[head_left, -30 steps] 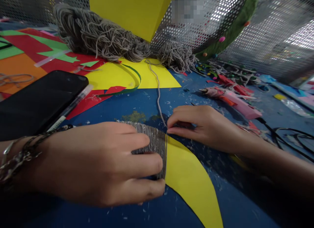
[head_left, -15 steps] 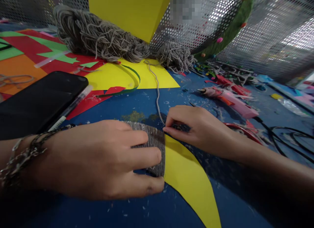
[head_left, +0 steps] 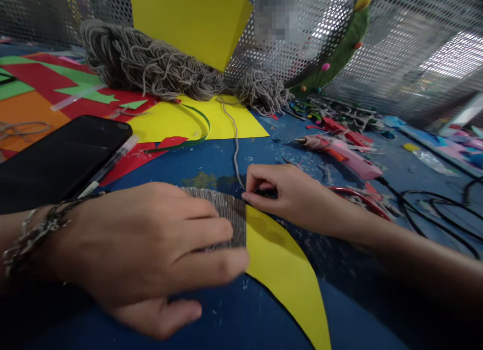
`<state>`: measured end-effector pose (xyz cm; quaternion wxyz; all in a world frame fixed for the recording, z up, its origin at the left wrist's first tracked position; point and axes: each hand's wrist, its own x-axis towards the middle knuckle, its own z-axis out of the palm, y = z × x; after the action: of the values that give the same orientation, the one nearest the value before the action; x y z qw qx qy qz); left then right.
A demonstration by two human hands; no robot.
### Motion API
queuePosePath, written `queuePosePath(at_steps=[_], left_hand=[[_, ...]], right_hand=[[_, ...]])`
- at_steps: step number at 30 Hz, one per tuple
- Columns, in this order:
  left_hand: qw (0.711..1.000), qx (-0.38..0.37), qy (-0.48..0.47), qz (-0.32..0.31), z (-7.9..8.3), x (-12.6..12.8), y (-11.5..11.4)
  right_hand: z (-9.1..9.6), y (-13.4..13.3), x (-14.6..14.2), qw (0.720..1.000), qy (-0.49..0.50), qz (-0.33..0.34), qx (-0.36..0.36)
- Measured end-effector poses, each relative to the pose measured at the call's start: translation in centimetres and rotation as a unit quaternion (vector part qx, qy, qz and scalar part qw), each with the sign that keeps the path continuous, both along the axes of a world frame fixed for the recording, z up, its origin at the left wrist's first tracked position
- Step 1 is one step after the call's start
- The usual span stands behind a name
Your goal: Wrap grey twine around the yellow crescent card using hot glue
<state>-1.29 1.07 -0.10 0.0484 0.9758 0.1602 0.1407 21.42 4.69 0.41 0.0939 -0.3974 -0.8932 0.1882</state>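
A curved yellow paper cutout (head_left: pixel 289 262) lies on the blue table, its upper left part covered by rows of grey yarn (head_left: pixel 237 216). Over these rows rests my left hand (head_left: pixel 162 244), fingers stretched out and thumb apart, hiding much of the wrapped part. My right hand (head_left: pixel 275 189) pinches a grey yarn strand (head_left: pixel 236 144) between thumb and forefinger, at the top edge where the rows meet bare yellow. From that pinch the strand runs back across the table to yellow paper.
Behind lie grey yarn skeins (head_left: pixel 151 61) and a yellow sheet (head_left: pixel 211 128). At left are a black phone (head_left: pixel 64 154), a pen (head_left: pixel 109 164) and coloured paper scraps (head_left: pixel 49 78). A pink glue gun (head_left: pixel 350 159) with a black cable (head_left: pixel 411 219) lies right, before a perforated metal screen (head_left: pixel 309 33).
My left thumb has come out to the side and the left fingers have shifted over the yarn rows. My right hand keeps its pinch on the strand. The view has shifted slightly.
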Motion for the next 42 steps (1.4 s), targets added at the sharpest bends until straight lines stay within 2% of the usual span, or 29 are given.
queuePosePath(at_steps=[3,9,22,27,33,42], left_hand=[[0.997,0.031,0.025,-0.072,0.5,0.8,0.5],[0.995,-0.030,0.040,-0.089,0.5,1.0,0.9],[0.994,-0.046,0.031,-0.091,0.9,0.3,1.2],[0.995,-0.066,0.007,-0.073,0.8,0.3,1.0],[0.995,-0.076,0.043,-0.054,0.8,0.9,0.9],[0.991,-0.087,0.051,-0.085,1.0,0.6,1.3]], right_hand=[[0.1,0.0,-0.1,1.000,-0.001,-0.002,-0.002],[-0.2,0.0,0.0,1.000,0.005,-0.004,0.002],[-0.2,-0.3,-0.2,0.999,0.005,-0.032,-0.012],[-0.2,-0.3,-0.3,0.999,0.006,-0.029,-0.011],[-0.3,-0.4,-0.4,1.000,0.007,-0.029,0.003],[-0.4,-0.3,-0.4,0.999,-0.003,-0.029,0.017]])
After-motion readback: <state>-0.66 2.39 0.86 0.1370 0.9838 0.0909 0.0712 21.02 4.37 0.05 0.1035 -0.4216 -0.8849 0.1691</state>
